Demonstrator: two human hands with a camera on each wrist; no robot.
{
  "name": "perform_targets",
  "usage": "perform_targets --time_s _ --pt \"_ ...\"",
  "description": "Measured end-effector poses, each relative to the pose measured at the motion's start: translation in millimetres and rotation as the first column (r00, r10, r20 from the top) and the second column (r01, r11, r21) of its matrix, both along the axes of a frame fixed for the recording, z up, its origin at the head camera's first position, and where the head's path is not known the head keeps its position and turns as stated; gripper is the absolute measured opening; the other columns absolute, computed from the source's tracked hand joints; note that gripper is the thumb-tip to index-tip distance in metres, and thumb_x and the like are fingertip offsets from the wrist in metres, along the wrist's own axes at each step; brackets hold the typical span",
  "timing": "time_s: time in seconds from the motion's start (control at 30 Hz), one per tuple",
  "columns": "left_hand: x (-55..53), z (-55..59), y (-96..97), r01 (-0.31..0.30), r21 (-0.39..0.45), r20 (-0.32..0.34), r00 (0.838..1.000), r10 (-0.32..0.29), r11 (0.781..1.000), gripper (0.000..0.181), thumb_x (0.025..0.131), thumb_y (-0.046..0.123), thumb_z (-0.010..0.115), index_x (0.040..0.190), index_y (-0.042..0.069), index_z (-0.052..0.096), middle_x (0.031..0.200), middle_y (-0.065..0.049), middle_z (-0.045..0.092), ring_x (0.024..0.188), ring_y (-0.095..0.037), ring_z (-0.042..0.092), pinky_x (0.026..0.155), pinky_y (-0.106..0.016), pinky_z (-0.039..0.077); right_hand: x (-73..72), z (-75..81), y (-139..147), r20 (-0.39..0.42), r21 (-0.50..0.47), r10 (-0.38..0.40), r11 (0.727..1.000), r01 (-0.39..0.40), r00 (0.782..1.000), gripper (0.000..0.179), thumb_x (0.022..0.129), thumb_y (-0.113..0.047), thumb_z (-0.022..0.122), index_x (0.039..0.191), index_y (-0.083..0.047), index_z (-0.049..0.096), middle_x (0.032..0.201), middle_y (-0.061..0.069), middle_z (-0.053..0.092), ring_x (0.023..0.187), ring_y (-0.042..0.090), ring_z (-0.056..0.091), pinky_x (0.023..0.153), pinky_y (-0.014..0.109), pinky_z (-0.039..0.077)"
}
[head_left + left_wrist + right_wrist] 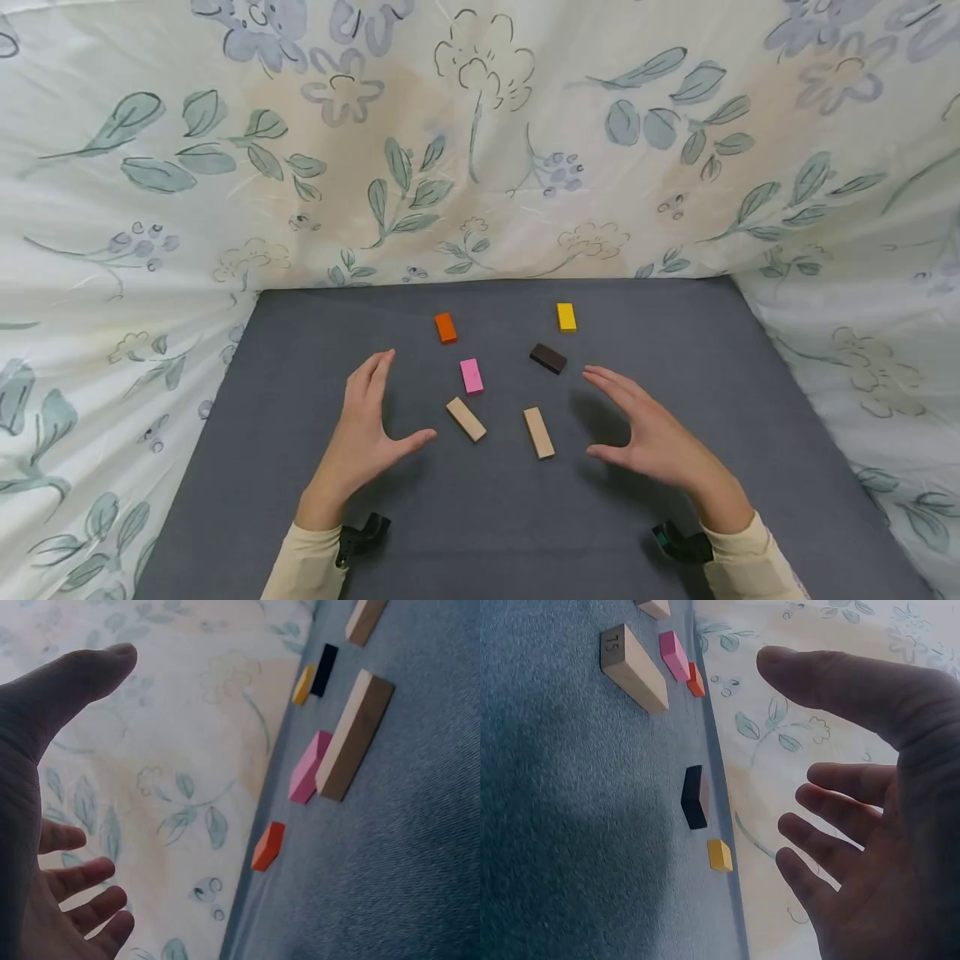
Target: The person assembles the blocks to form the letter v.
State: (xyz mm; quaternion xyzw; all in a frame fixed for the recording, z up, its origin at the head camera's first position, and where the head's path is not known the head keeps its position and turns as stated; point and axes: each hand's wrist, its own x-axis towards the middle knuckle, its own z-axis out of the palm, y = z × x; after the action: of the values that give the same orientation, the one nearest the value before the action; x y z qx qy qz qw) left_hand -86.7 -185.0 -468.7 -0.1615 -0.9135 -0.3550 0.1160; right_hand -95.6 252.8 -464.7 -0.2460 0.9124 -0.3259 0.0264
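My left hand (362, 435) is spread over the left of the table, thumb nearest a slanted plain wooden block (467, 419). On the other side, my right hand (660, 437) is spread too, nothing in its grasp, near a second plain wooden block (538, 432) and a dark brown block (548, 358). A pink block (472, 376) lies between the hands, behind the slanted block. Farther back are an orange block (446, 328) on the left and a yellow block (566, 317) on the right. In the right wrist view, one wooden block (634, 669) bears the number 75 on its end.
The blocks lie apart on a dark grey tabletop (480, 517). Floral cloth (480, 217) hangs behind the table and along both sides. A small black device (363, 535) sits at the left wrist, and another device (682, 543) at the right.
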Motion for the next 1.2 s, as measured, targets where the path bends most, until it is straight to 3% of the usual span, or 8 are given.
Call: perform_targets --time_s 0.5,0.9,1.2 --pt "1.4 -12.9 11.0 -0.003 0.003 0.097 0.995 0.002 1.000 0.125 0.078 0.045 0.098 0.171 0.007 0.024 0.172 -0.017 0.027 0.155 -0.040 0.027 0.115 -0.069 0.040 1.2 -7.2 -8.4 0.042 0.028 0.020 0.999 -0.021 0.999 0.113 0.082 -0.025 0.098 0.173 -0.022 0.031 0.172 0.012 0.035 0.152 0.040 0.041 0.111 0.066 0.045" --pt "-0.1 -18.0 17.9 -0.013 -0.011 0.150 0.989 0.014 1.000 0.126 0.078 0.049 0.098 0.171 0.007 0.025 0.171 -0.018 0.027 0.153 -0.040 0.029 0.115 -0.068 0.041 0.8 -10.2 -18.3 0.112 0.042 0.046 0.998 -0.051 0.993 0.111 0.083 -0.025 0.098 0.172 -0.020 0.033 0.173 0.010 0.034 0.154 0.038 0.040 0.111 0.064 0.045" --pt "-1.2 -22.3 24.5 -0.007 -0.027 0.156 0.988 0.011 1.000 0.127 0.077 0.048 0.099 0.172 0.007 0.024 0.170 -0.019 0.029 0.154 -0.040 0.029 0.115 -0.066 0.042 -1.9 -15.8 -28.1 0.094 0.043 0.090 0.995 -0.095 0.992 0.108 0.081 -0.023 0.099 0.170 -0.013 0.037 0.171 0.006 0.038 0.153 0.034 0.042 0.112 0.061 0.046"
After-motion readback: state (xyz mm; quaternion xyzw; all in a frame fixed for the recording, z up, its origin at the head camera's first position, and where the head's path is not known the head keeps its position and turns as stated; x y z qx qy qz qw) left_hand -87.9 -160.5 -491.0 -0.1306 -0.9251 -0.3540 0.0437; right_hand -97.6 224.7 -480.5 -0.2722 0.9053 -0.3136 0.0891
